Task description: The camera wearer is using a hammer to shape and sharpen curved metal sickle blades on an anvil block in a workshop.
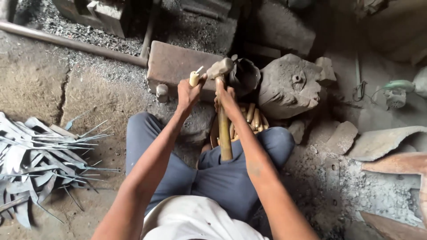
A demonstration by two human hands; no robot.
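Right hand [227, 98] fingers grip a hammer [221, 71]; left hand [189, 91] fingers hold a wooden handle [194, 78], its blade seemingly hidden.

- You get soft, dim daylight with no hard glare anywhere.
- The top of the view sinks into deep shadow, losing detail there.
- The pile of metal blades [40, 164] at left catches a pale sheen.
- Your hammer head [220, 67] is slightly motion-blurred.
- Edges bend a little from the wide lens.
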